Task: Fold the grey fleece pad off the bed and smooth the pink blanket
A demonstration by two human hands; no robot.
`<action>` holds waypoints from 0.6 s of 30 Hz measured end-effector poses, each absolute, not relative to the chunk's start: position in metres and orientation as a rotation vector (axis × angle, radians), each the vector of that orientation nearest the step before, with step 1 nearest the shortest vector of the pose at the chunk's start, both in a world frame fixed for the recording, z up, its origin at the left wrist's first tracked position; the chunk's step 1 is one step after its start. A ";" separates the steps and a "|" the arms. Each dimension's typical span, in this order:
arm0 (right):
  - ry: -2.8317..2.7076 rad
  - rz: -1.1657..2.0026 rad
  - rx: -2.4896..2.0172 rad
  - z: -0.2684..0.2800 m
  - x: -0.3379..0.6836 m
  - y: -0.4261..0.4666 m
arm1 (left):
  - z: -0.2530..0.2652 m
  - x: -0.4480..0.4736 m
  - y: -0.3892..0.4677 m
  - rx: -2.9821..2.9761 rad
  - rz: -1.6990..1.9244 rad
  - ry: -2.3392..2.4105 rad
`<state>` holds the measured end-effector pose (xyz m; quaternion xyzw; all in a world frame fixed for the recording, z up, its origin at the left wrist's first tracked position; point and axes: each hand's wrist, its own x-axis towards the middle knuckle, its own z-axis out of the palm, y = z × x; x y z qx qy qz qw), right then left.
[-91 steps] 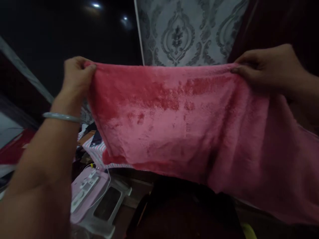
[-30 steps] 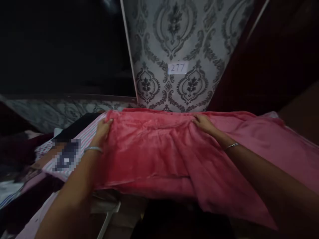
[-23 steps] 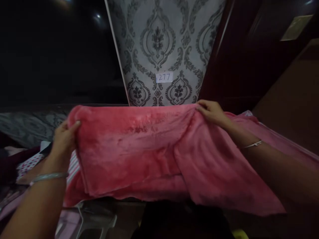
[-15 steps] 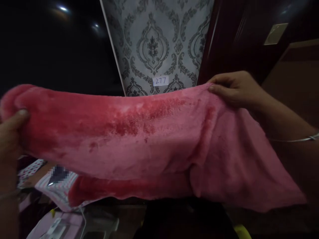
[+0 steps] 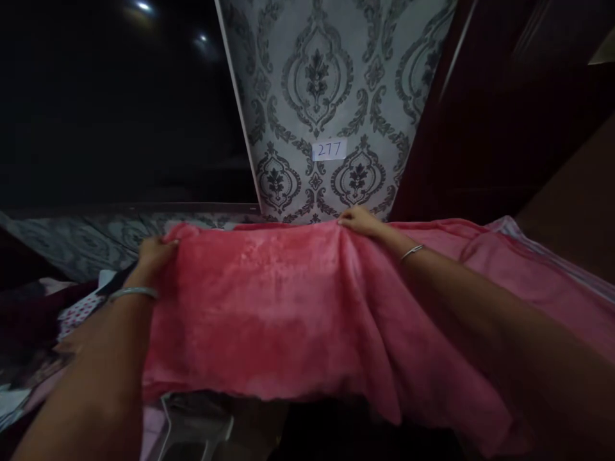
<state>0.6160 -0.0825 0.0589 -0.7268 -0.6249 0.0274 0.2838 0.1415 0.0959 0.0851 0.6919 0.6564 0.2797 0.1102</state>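
A pink-red plush blanket (image 5: pixel 269 301) is stretched between my two hands, its front part hanging down in folds. At its upper left corner, my left hand (image 5: pixel 157 250) is closed on the edge, with the thumb on top. My right hand (image 5: pixel 360 221) pinches the upper edge near the middle, and folds run down from that grip. More of the pink cloth spreads to the right, beneath and beyond my right forearm. The blanket hides much of the surface behind it.
A large dark screen (image 5: pixel 120 115) stands at the upper left, beside patterned wallpaper (image 5: pixel 317 70) bearing a paper label (image 5: pixel 329 149) marked 277. Dark glossy wood (image 5: pixel 485 128) rises at the right. Clothes (image 5: pixel 79 314) are heaped at the left, and a plastic stool (image 5: pixel 192 422) stands below.
Both hands have moved forward, away from me, with the blanket, and are closer together. Its front now hangs down, and more pink cloth shows at the right. The view has shifted somewhat.
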 end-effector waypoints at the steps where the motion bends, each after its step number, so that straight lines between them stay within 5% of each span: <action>1: -1.647 0.117 -1.999 0.037 0.617 -0.072 | 0.068 0.150 0.104 2.025 0.741 1.983; 7: -1.653 0.204 -2.054 -0.042 0.637 -0.032 | 0.001 0.173 0.143 1.983 0.699 2.128; 15: -1.623 0.274 -2.062 -0.079 0.647 -0.019 | -0.031 0.194 0.148 2.226 0.660 2.100; 18: -1.578 0.236 -2.046 -0.081 0.640 -0.033 | -0.041 0.232 0.148 2.646 0.620 1.754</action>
